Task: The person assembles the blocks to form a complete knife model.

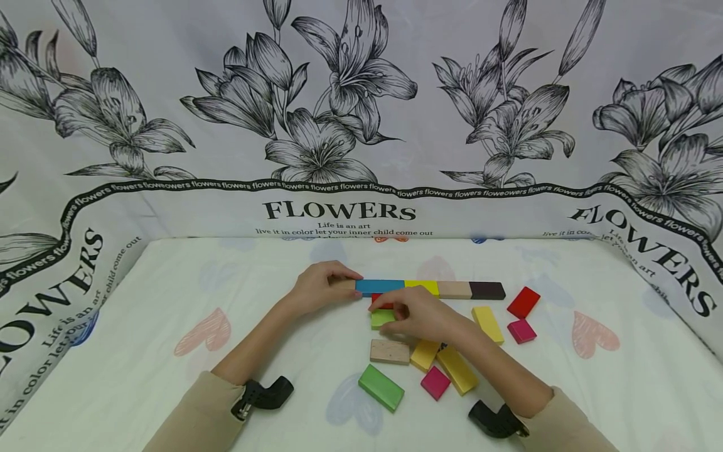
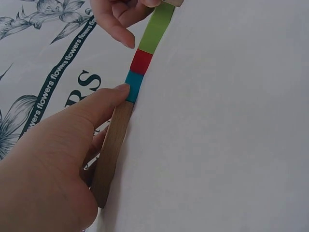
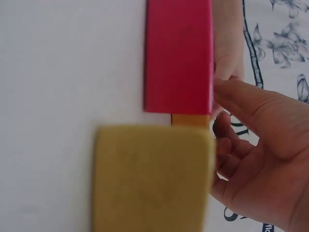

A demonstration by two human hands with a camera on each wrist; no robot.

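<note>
Near the back of the cloth, my left hand point(image 1: 319, 289) grips a plain wooden block point(image 2: 113, 150), its thumb and fingertip at the joint with a blue block point(image 1: 380, 287). Rightward in the same row lie a yellow block point(image 1: 423, 287), a tan block point(image 1: 454, 289) and a dark brown block point(image 1: 487, 290). From the blue block, a red block point(image 2: 141, 62) and a light green block point(image 1: 383, 321) run toward me. My right hand point(image 1: 420, 311) is over these two, thumb near the green one and index finger spread apart from it, partly hiding both.
Loose blocks lie nearer me: a tan block point(image 1: 390, 352), a green block point(image 1: 381, 388), a pink block point(image 1: 435, 383) and several yellow ones point(image 1: 457, 370). Right of my forearm are a yellow block point(image 1: 487, 325), a red block point(image 1: 523, 302) and a pink block point(image 1: 521, 331). A flower-printed curtain point(image 1: 339, 144) stands behind.
</note>
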